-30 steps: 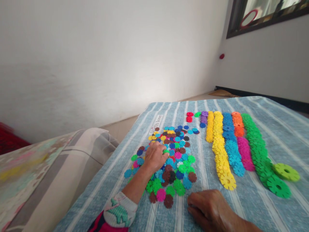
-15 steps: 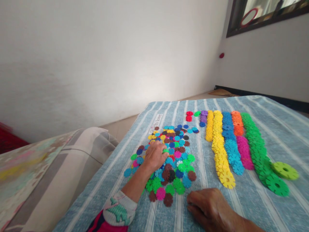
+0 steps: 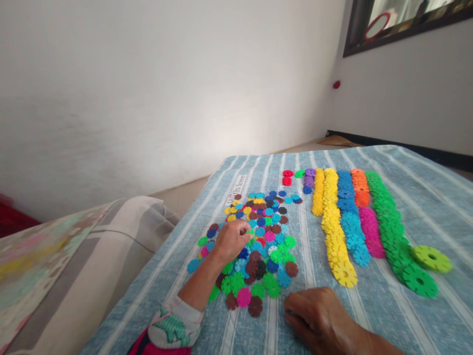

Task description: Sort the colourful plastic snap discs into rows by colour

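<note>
A loose pile of small notched plastic discs in mixed colours (image 3: 264, 236) lies on a blue striped cloth (image 3: 424, 187). My left hand (image 3: 231, 240) rests on the pile's left part, fingers curled and pinching a small green disc (image 3: 251, 231). My right hand (image 3: 320, 318) lies knuckles-up on the cloth near the front edge, fingers curled under, just right of the pile; what is under it is hidden. To the right run sorted rows of discs: yellow (image 3: 332, 227), blue (image 3: 349, 217), orange (image 3: 359, 187), pink (image 3: 369, 227) and green (image 3: 391, 227).
Two larger green discs (image 3: 424, 268) end the green row. A few red, green and purple discs (image 3: 299, 176) sit at the rows' far end. A striped pillow or folded blanket (image 3: 111, 246) lies left of the cloth. White walls stand behind, with a dark-framed window (image 3: 388, 24) at top right.
My left hand has drawn slightly back and left on the pile, still pinching the green disc. The right hand has stayed put. The view shifted a little.
</note>
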A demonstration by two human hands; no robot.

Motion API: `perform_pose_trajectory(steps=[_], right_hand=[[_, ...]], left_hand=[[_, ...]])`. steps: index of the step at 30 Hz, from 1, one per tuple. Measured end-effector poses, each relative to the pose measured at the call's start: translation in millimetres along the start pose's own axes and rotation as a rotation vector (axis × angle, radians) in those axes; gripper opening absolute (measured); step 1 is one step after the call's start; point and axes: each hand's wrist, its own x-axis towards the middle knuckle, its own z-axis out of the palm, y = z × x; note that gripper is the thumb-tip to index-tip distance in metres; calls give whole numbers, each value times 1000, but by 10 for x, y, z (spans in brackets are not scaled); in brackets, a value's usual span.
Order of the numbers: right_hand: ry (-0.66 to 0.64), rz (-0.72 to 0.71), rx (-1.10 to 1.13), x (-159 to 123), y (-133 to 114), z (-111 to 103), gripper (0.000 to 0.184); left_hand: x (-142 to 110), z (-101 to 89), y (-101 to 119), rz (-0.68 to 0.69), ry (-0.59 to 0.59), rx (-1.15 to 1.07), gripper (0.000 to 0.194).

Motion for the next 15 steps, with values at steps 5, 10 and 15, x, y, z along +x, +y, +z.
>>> perform_pose_trajectory(steps=[5,10,15], right_hand=[[-5,0,7,12,-9,-17,22],[-14,12,18,27,-18,-32,22],[-27,24,22,13,-22,-30,20]], left_hand=[[16,-33,-31,83,4,134,14],[-4,-45,17,101,0,288,15],[-11,-26,26,67,-7,373,14]])
